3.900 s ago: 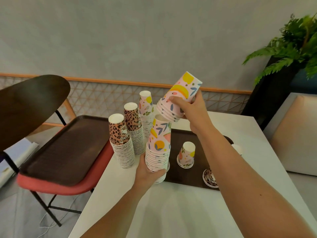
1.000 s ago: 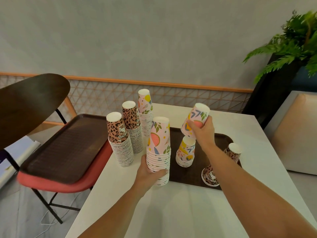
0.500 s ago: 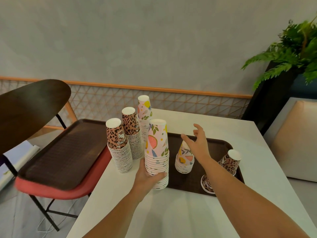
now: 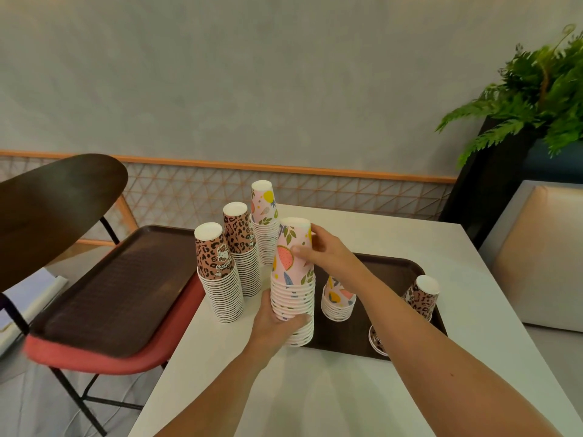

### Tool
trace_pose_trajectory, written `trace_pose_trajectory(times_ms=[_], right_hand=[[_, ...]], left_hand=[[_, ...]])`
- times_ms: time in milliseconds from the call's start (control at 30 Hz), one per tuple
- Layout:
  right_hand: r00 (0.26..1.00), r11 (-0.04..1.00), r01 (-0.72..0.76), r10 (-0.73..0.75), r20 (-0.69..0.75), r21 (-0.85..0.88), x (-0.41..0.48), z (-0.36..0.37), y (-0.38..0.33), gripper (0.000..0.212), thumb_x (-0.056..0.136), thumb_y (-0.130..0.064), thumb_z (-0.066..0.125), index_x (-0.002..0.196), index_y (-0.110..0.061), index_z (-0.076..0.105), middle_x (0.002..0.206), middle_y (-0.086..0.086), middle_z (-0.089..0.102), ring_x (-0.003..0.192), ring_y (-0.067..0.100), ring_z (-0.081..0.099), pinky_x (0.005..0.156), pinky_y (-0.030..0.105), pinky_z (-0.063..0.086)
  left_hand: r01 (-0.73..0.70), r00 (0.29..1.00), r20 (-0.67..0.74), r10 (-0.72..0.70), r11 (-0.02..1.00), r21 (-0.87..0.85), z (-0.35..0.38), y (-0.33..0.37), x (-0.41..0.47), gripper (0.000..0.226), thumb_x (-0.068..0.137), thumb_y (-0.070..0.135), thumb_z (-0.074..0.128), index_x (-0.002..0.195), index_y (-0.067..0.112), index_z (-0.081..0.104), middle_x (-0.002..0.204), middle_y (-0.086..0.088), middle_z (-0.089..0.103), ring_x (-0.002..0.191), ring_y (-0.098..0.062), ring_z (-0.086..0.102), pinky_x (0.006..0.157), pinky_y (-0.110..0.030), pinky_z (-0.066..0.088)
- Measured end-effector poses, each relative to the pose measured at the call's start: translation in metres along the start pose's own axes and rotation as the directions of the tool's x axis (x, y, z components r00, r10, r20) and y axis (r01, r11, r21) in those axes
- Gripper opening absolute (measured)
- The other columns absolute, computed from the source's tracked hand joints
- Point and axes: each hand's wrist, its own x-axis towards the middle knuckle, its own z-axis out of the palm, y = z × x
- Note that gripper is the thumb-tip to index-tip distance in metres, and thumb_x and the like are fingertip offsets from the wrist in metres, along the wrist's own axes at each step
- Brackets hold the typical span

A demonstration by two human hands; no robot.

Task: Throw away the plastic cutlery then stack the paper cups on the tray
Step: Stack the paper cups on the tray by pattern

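— On the white worktop (image 4: 362, 389), what does the nearest pile look like?

— It is a tall stack of fruit-print cups (image 4: 293, 279), pink paper with a watermelon slice, leaves and yellow shapes, all upside down, white rims banded tightly below the top cup. Its base sits at the left end of the brown tray (image 4: 394, 269), about on the near-left edge; whether it rests wholly on the tray cannot be told.

— And the hands?

— The left hand (image 4: 277, 323) is wrapped round the lower rims of that stack, fingers curled closed on it. The right hand (image 4: 321, 250) reaches across from the right and closes on the top cup, thumb on the near face, fingers behind.

— What else stands on the tray?

— A short fruit-print stack (image 4: 338, 299) sits just right of the tall one, partly hidden by the right forearm. Farther right there are leopard-print cups (image 4: 421, 298), upside down, also half covered by the arm.

— And off the tray?

— Three more stacks stand on the worktop to the left: two leopard-print stacks (image 4: 220, 272), brown with dark spots and a small cartoon figure, and behind them a far fruit-print stack (image 4: 264, 222). Beside the worktop, a second tray (image 4: 104, 291) lies on the red seat of a chair (image 4: 104, 361).
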Motion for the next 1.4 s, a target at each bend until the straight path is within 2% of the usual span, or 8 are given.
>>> trace_pose_trajectory(times_ms=[100, 300, 600, 833, 967, 1033, 1233, 1400], right_hand=[[0.995, 0.996, -0.076, 0.078, 0.054, -0.044, 0.002, 0.006, 0.008, 0.067, 0.071, -0.027, 0.08, 0.129, -0.019, 0.049, 0.123, -0.002, 0.063, 0.111, 0.015, 0.061, 0.097, 0.042, 0.05], [0.993, 0.992, -0.12, 0.12, -0.012, -0.043, 0.005, 0.01, 0.011, 0.078, 0.054, -0.044, 0.084, 0.122, -0.021, 0.054, 0.118, -0.003, 0.066, 0.108, 0.016, 0.063, 0.095, 0.044, 0.051], [0.995, 0.998, -0.05, 0.054, -0.082, 0.046, 0.01, 0.005, -0.004, 0.06, 0.073, -0.021, 0.079, 0.126, -0.017, 0.051, 0.121, -0.001, 0.063, 0.108, 0.016, 0.061, 0.088, 0.032, 0.053], [0.989, 0.991, 0.007, 0.013, -0.144, 0.137, 0.016, -0.005, -0.019, 0.051, 0.075, -0.016, 0.077, 0.12, -0.015, 0.054, 0.116, 0.002, 0.067, 0.102, 0.016, 0.066, 0.084, 0.032, 0.055], [0.977, 0.978, 0.05, -0.006, -0.212, 0.204, 0.018, -0.018, -0.033, 0.049, 0.077, -0.015, 0.075, 0.12, -0.013, 0.054, 0.111, 0.001, 0.068, 0.098, 0.015, 0.067, 0.071, 0.025, 0.054], [0.967, 0.976, 0.075, -0.02, -0.256, 0.206, 0.021, -0.027, -0.037, 0.048, 0.077, -0.016, 0.075, 0.119, -0.013, 0.054, 0.112, 0.003, 0.068, 0.1, 0.018, 0.066, 0.074, 0.028, 0.053], [0.91, 0.965, 0.124, -0.017, -0.414, 0.232, 0.023, -0.055, -0.024, 0.048, 0.078, -0.014, 0.074, 0.122, -0.011, 0.054, 0.114, 0.004, 0.067, 0.102, 0.018, 0.065, 0.08, 0.033, 0.055], [0.827, 0.985, 0.042, 0.06, -0.559, 0.167, 0.02, -0.06, 0.018, 0.055, 0.076, -0.02, 0.076, 0.123, -0.012, 0.049, 0.118, 0.004, 0.061, 0.106, 0.018, 0.059, 0.087, 0.035, 0.052]], left_hand=[[0.005, 1.0, 0.007, -0.005, 1.0, -0.003, 0.001, 0.0, -0.001, 0.097, 0.042, 0.039, 0.083, 0.128, 0.031, 0.04, 0.121, 0.008, 0.061, 0.112, -0.012, 0.058, 0.101, -0.042, 0.047], [0.015, 1.0, 0.023, -0.015, 1.0, 0.01, -0.001, -0.003, -0.003, 0.097, 0.045, 0.037, 0.084, 0.131, 0.031, 0.04, 0.122, 0.01, 0.061, 0.113, -0.01, 0.058, 0.101, -0.041, 0.047], [0.047, 0.999, 0.017, -0.047, 0.999, 0.028, -0.005, -0.009, -0.004, 0.097, 0.042, 0.04, 0.082, 0.129, 0.029, 0.041, 0.122, 0.009, 0.06, 0.112, -0.012, 0.058, 0.101, -0.039, 0.047], [0.061, 0.998, 0.025, -0.061, 0.998, 0.019, -0.005, -0.011, -0.003, 0.094, 0.044, 0.036, 0.083, 0.128, 0.028, 0.04, 0.122, 0.007, 0.06, 0.111, -0.013, 0.058, 0.097, -0.034, 0.049], [0.058, 0.998, 0.018, -0.058, 0.998, 0.008, -0.005, -0.013, -0.002, 0.09, 0.047, 0.031, 0.085, 0.125, 0.026, 0.042, 0.12, 0.005, 0.061, 0.11, -0.014, 0.059, 0.093, -0.031, 0.051], [0.064, 0.998, 0.014, -0.064, 0.998, 0.011, -0.005, -0.014, -0.002, 0.083, 0.055, 0.022, 0.086, 0.125, 0.026, 0.041, 0.119, 0.005, 0.06, 0.108, -0.014, 0.059, 0.089, -0.028, 0.05], [0.072, 0.997, 0.002, -0.072, 0.997, 0.035, -0.003, -0.014, -0.003, 0.098, 0.042, 0.041, 0.083, 0.128, 0.026, 0.039, 0.122, 0.004, 0.059, 0.111, -0.016, 0.059, 0.097, -0.039, 0.05], [0.067, 0.998, -0.001, -0.067, 0.997, 0.038, -0.003, -0.01, -0.003, 0.099, 0.044, 0.04, 0.084, 0.13, 0.025, 0.039, 0.123, 0.003, 0.059, 0.113, -0.017, 0.057, 0.099, -0.04, 0.049]])
